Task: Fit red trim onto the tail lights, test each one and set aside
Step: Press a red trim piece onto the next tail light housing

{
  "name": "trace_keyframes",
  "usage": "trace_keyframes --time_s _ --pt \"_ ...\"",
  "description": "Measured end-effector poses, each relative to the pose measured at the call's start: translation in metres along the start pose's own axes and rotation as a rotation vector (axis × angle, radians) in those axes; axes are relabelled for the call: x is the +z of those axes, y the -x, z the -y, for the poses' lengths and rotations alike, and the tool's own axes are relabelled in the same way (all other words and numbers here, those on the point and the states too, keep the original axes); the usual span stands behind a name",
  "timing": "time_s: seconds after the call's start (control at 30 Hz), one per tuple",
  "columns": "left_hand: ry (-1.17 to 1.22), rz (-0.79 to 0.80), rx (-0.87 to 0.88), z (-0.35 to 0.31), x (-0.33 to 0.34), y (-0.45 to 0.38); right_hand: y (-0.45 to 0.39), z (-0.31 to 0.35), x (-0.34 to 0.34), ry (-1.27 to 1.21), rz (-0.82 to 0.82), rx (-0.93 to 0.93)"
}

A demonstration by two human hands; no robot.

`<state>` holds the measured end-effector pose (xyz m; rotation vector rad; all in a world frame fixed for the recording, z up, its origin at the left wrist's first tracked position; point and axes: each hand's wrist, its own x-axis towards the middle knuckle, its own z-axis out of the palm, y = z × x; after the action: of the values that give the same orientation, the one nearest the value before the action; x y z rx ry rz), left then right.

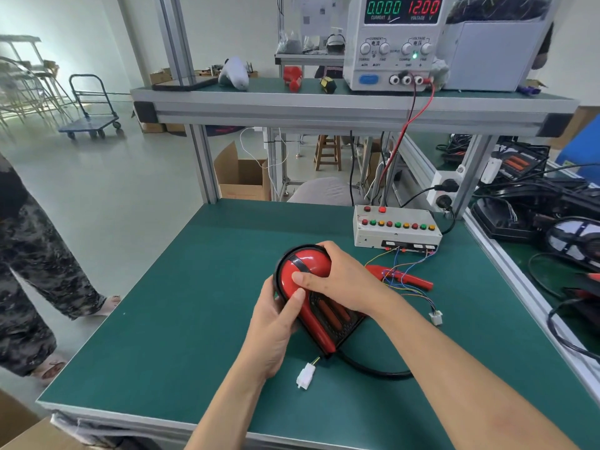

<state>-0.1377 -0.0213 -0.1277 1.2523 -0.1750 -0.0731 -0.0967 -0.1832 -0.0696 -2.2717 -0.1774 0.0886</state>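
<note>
A black tail light (331,319) with a glossy red trim (305,264) on its rounded end lies on the green bench mat. My left hand (276,326) grips its left edge, thumb on the red trim. My right hand (337,277) curls over the top and right side, thumb pressing the trim. Its black cable and white plug (306,376) trail toward me. A second red trim piece (402,277) lies to the right, under coloured wires.
A grey test box (394,228) with coloured buttons stands at the back right, its wire lead ending in a white connector (435,317). The power supply (394,43) on the shelf reads 12.00 V. More tail lights (552,222) crowd the right bench. A person (35,271) stands left.
</note>
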Motion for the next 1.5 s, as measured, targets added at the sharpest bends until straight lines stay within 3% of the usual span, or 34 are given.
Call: trace_keyframes --time_s 0.1,0.3,0.6,0.83,0.93,1.03,1.07,1.3,1.37,1.5 --pt "-0.077 -0.073 0.043 0.004 0.0 -0.003 0.0 -0.001 0.004 -0.041 -0.073 -0.001" --pt "-0.094 -0.064 0.08 0.0 -0.004 -0.006 0.002 0.003 0.009 -0.045 -0.139 0.012" --pt "0.015 -0.004 -0.048 0.018 0.004 0.008 0.0 0.004 0.009 -0.041 -0.213 0.218" --pt "0.006 -0.008 -0.039 0.017 0.003 0.007 0.008 0.009 0.012 -0.059 -0.274 0.201" --pt "0.046 0.029 -0.125 0.015 -0.001 0.005 0.008 0.006 0.008 -0.048 -0.189 0.257" --pt "0.169 0.011 -0.248 0.013 -0.01 0.004 0.014 -0.002 -0.008 -0.252 0.006 0.281" --pt "0.204 -0.014 -0.271 0.013 -0.013 0.004 0.018 -0.006 -0.015 -0.293 0.003 0.267" --pt "0.093 -0.022 -0.315 0.011 -0.023 -0.007 0.098 -0.073 -0.066 -0.217 -0.583 0.2" --pt "0.065 -0.022 -0.33 0.013 -0.018 -0.009 0.127 -0.087 -0.07 -0.172 -0.643 0.212" --pt "-0.029 -0.027 -0.342 0.017 -0.004 -0.015 0.161 -0.105 -0.056 -0.092 -0.591 0.296"
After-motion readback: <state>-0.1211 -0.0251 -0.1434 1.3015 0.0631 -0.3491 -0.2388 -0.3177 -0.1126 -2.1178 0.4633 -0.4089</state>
